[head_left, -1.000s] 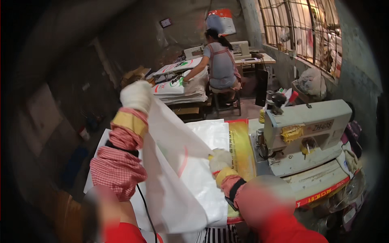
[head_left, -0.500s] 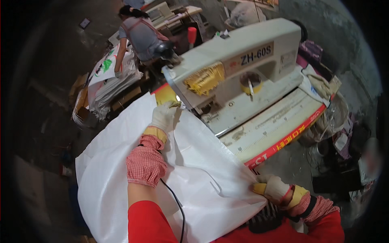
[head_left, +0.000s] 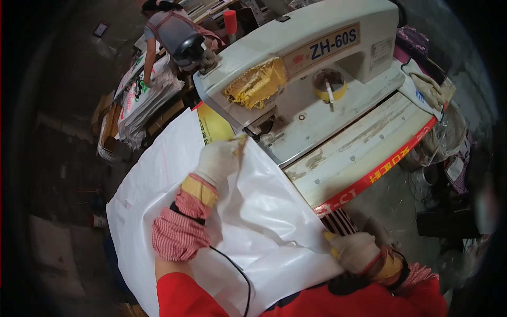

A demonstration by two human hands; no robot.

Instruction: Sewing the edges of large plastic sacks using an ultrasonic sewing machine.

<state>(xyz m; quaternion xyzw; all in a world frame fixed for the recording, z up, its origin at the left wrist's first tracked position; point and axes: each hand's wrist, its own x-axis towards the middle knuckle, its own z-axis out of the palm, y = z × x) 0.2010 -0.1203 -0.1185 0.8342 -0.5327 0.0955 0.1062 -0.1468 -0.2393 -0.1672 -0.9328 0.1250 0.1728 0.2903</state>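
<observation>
A large white woven plastic sheet or sack (head_left: 264,206) drapes over my lap and lies against the front edge of a pale sewing machine (head_left: 343,63). My left hand (head_left: 216,158), in a white work glove, is closed on the sheet near the machine's needle end, fingertips pinching the edge. My right hand (head_left: 356,252), also gloved, grips the sheet's edge lower right, below the machine bed's near corner. Red-checked sleeve covers are on both forearms. The needle itself is too small to make out.
A ragged yellow wad (head_left: 257,83) is fixed to the machine head. A yellow tape roll (head_left: 330,87) sits under its arm. Upper left, another person (head_left: 171,31) reaches to a stack of printed white sacks (head_left: 150,98). A clear plastic bag (head_left: 438,140) hangs at right.
The machine now looks larger and closer, its needle end shifted up and left in view. My left fingertips sit slightly farther right and lower. Both hands keep their hold on the sheet.
</observation>
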